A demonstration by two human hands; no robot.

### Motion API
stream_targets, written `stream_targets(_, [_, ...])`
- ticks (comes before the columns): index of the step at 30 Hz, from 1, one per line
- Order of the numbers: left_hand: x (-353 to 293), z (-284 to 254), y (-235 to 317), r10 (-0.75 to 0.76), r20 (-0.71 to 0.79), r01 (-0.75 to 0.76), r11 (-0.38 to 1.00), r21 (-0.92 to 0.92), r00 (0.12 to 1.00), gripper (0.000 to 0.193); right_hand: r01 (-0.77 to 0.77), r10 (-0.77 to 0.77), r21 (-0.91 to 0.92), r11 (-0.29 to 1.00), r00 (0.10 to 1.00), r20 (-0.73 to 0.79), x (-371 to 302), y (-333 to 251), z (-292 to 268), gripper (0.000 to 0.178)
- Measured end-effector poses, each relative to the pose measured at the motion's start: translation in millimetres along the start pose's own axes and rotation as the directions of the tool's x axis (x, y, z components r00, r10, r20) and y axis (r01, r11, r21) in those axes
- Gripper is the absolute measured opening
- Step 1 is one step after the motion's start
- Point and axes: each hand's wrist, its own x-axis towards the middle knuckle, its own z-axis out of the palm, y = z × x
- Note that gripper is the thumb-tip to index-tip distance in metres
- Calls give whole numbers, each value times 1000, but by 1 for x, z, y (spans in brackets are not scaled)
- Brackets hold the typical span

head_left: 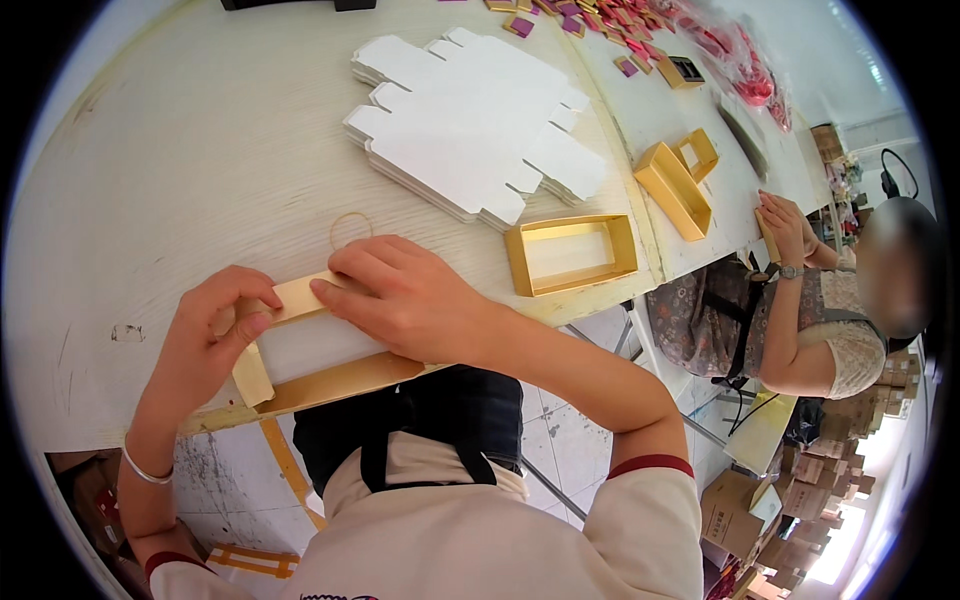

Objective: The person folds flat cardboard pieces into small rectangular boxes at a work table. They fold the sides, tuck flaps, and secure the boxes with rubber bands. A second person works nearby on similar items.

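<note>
Close to the table's near edge lies a partly folded gold cardboard box [330,383] with a white inside bottom. My left hand [215,325] is closed at its far left corner, thumb and forefinger pinching the gold wall. On the same far wall, my right hand [405,290] grips with fingers and thumb bent over the edge; its palm hides the box's right end. A thin rubber band or ring [350,230] lies just beyond my right hand. To the right stands a finished-looking open gold box [572,256].
A stack of flat white die-cut card blanks [470,120] lies farther back. Two more gold boxes [672,190] sit on the adjoining table, with many small gold, purple and red pieces [620,25] behind. At right, a co-worker [800,300] handles a gold piece. Cardboard cartons [735,510] stand on the floor.
</note>
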Motion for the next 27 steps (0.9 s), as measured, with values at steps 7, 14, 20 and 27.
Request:
stream_targets(7, [19,-2,21,-202,87,200,979,36,976,22,-51,47,96,994,998,36,4,2,-1,36])
stream_targets(14, [36,-17,19,-246,318,202,965,166,915,25,-180,165,217,960,983,84,10,3,-15,46])
stream_targets(20, [46,-30,21,-393,494,395,913,106,776,26,293,-217,-421,859,951,219,14,0,-36,39])
stream_targets(27, [55,-29,18,-297,676,407,913,-5,675,30,525,-403,-452,721,849,342,11,1,-33,36])
